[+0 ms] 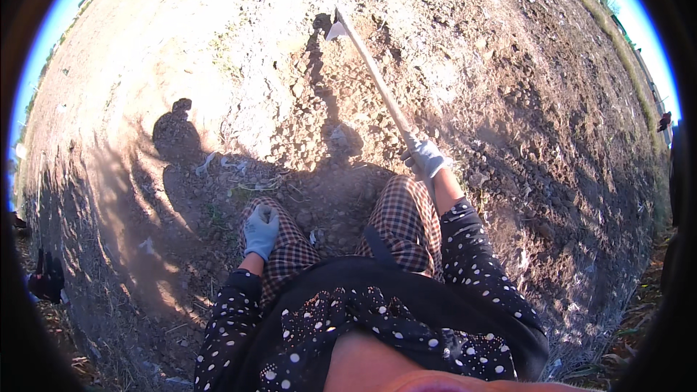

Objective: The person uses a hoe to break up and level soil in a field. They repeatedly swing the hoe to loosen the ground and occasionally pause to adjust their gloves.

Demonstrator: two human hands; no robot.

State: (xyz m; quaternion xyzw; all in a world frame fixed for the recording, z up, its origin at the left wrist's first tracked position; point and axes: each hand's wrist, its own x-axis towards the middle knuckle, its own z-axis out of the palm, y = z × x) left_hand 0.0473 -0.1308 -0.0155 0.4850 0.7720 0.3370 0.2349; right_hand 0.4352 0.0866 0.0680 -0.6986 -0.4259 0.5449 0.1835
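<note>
My right hand (427,158), in a light grey work glove, grips the wooden handle (378,76) of a hoe beside my right knee. The handle slants forward and away to the left. At its far end the pale metal hoe blade (336,31) stands at the sunlit soil; glare hides how deep its edge sits. My left hand (261,231), gloved likewise, rests on my left knee with its fingers curled and nothing visible in them. Both knees, in checked trousers (400,204), are bent.
Loose, cloddy soil (305,147) spreads all around, with strips of whitish plastic film (204,164) before my left knee. Shadows cross the ground. People (46,277) show partly at the left rim, and a dark figure (678,174) stands at the right rim.
</note>
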